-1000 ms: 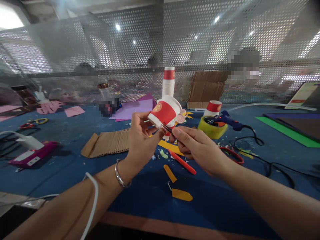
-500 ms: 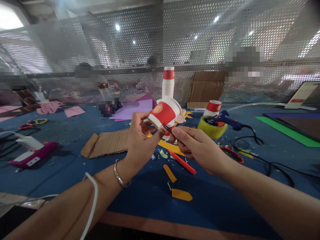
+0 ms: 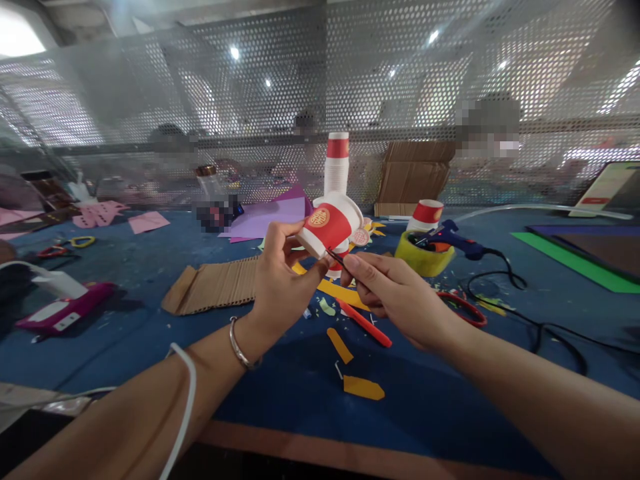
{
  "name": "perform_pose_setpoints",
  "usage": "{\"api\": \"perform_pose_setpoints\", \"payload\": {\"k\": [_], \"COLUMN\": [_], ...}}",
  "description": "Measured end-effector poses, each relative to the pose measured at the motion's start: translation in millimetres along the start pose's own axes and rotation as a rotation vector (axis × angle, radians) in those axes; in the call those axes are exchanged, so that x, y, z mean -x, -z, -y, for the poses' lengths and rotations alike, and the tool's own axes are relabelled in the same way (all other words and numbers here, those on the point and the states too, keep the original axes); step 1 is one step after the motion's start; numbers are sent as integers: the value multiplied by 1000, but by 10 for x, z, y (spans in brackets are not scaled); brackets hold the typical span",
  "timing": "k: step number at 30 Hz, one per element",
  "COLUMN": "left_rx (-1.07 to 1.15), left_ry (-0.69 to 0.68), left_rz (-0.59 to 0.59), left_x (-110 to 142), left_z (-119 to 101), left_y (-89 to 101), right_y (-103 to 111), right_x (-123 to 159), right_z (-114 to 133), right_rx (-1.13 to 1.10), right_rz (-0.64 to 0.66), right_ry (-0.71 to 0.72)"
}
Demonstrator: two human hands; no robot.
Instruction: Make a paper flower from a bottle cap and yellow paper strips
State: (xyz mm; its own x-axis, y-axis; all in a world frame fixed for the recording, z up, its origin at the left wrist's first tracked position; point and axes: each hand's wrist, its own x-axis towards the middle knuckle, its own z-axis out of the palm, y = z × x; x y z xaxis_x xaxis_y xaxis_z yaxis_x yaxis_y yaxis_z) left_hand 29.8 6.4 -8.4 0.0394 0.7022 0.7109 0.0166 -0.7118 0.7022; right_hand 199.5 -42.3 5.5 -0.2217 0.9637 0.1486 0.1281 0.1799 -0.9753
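A red and white paper cup [image 3: 327, 225] with a gold emblem lies tilted in my left hand [image 3: 285, 273], its wide rim up and to the right. My left fingers are closed round its lower end. My right hand [image 3: 387, 287] pinches a thin dark pointed tool [image 3: 337, 258], whose kind I cannot make out. The tool's tip touches or nearly touches the cup near its base, beside my left thumb. Behind the held cup stands a tall stack of paper cups [image 3: 336, 175]. An orange-red pen-shaped thing [image 3: 365, 323] lies below my hands.
Right of my hands, a blue glue gun [image 3: 460, 241] rests on a roll of yellow tape [image 3: 425, 261], its black cord trailing right. Corrugated cardboard [image 3: 215, 287] and a purple power strip [image 3: 67, 308] lie left. Yellow paper pieces [image 3: 364, 388] lie in front. A white cable [image 3: 187, 400] crosses my left forearm.
Hardly anything differs: the cup and both hands keep their places, with only a very slight shift of the dark tool's tip at the cup.
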Motion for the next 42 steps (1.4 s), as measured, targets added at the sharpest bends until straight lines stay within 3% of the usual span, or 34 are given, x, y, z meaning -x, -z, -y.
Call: {"api": "perform_pose_setpoints", "payload": {"k": [13,18,25,42], "left_rx": [-100,20,122,169], "left_ry": [-17,92,185,174], "left_rz": [47,23,129,79], "left_x": [58,66,57,119], "left_z": [0,-14,-93,-162], "left_y": [-56,-112,-57,-50], "right_y": [-33,-63,-48,-57], "right_x": [0,-12,3,-18], "right_z": [-5,0,-3,-14], "right_rx": [-58,-162,-194,-343], "right_rz": [-24,-44,-17,5], "right_ry": [-17,-4,-23,-28]}}
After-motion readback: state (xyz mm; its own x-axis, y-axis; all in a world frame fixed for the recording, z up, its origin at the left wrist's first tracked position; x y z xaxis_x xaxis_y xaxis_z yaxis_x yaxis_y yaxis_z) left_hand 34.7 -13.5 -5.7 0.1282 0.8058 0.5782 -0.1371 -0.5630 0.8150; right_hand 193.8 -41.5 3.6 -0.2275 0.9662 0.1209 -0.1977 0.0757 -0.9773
